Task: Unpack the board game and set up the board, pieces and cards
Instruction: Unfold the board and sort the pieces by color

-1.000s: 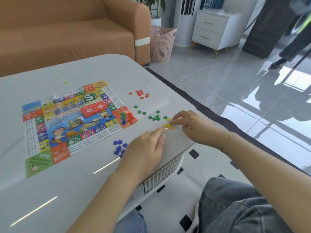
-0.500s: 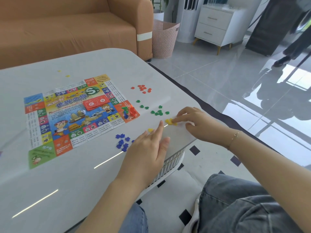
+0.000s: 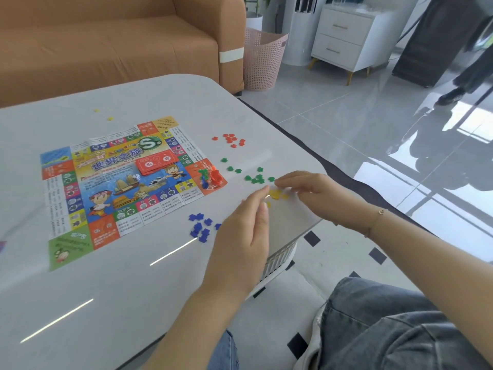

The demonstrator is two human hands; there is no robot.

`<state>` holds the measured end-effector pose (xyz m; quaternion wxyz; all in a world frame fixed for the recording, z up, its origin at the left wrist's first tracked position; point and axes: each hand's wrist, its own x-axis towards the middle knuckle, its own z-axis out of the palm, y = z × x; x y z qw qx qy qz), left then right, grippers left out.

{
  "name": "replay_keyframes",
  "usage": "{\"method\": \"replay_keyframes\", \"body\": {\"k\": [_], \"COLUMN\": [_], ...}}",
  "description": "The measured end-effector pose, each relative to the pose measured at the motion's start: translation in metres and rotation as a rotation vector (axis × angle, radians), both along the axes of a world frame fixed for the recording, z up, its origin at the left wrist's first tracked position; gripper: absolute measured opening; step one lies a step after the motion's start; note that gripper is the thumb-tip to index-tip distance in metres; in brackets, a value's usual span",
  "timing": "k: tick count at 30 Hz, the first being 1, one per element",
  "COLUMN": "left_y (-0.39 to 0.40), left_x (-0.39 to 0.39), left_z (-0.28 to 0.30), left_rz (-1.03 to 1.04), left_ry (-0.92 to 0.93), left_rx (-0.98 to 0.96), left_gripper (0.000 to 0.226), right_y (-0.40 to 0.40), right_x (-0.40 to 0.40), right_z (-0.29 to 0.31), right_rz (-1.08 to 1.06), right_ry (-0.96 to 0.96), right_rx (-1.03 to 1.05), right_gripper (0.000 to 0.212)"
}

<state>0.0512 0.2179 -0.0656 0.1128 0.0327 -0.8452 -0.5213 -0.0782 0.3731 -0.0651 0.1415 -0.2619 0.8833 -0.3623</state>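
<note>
Beside both hands [image 3: 240, 236] [image 3: 317, 193], the board [image 3: 128, 188] lies flat, long axis left-right.

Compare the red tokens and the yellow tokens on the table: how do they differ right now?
The red tokens lie untouched beyond the board's far right corner; the yellow tokens sit near the table edge between both hands. Red differs from yellow in colour. Both are small flat pieces in loose clusters.

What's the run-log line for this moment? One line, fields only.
stage: sorting pieces | left hand: open by yellow pieces | right hand: touching them | board: laid flat
</note>
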Motion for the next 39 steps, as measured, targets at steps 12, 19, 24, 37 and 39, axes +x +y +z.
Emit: {"method": "replay_keyframes", "body": {"k": [12, 19, 24, 37, 39], "left_y": [0.027, 0.034, 0.037, 0.042, 0.042], "left_x": [0.030, -0.010, -0.009, -0.014, -0.014], "left_z": [-0.079, -0.080, -0.082, -0.100, -0.100], "left_rz": [-0.121, -0.163, -0.140, -0.046, -0.046], "left_ry": [-1.003, -0.767, -0.624, -0.637, -0.641], "left_rx": [1.937, 2.042, 2.058, 2.003, 2.012], "left_gripper": [0.048, 0.041, 0.036, 0.044, 0.043], "right_y": [-0.014, -0.010, 0.001, 0.024, 0.026], "right_x": [0.017, 0.027, 0.041, 0.069, 0.070], "right_z": [-0.002, -0.009, -0.006, 0.002, 0.004], "right_rz": [0.154, 0.312, 0.338, 0.338, 0.322], "right_ry": [-0.118, 0.040, 0.059, 0.007, -0.013], "right_rx": [0.000, 0.124, 0.144, 0.059, 0.029], "right_gripper": [0.040, 0.044, 0.046, 0.039, 0.036]}}
